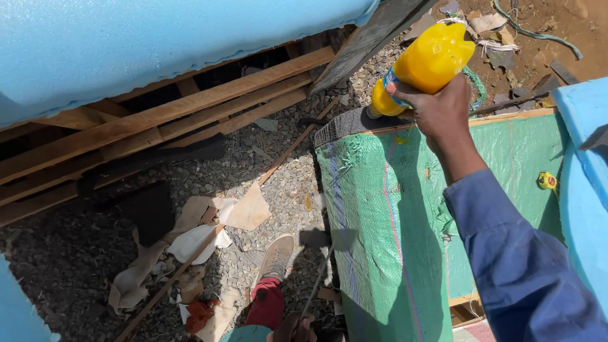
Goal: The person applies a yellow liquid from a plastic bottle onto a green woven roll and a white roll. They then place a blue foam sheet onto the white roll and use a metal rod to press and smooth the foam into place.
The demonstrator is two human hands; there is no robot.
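Right hand (437, 111): grip closed round yellow bottle (421, 66), tipped nozzle-down at the top edge of the green panel (392, 240). Left hand out of view. Foam sheet (126, 44) left of panel, across gravel (76, 253).

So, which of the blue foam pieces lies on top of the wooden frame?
The big blue foam sheet at the upper left: it rests over the wooden frame. The other blue foam piece stands at the right edge, beside the green woven cover.
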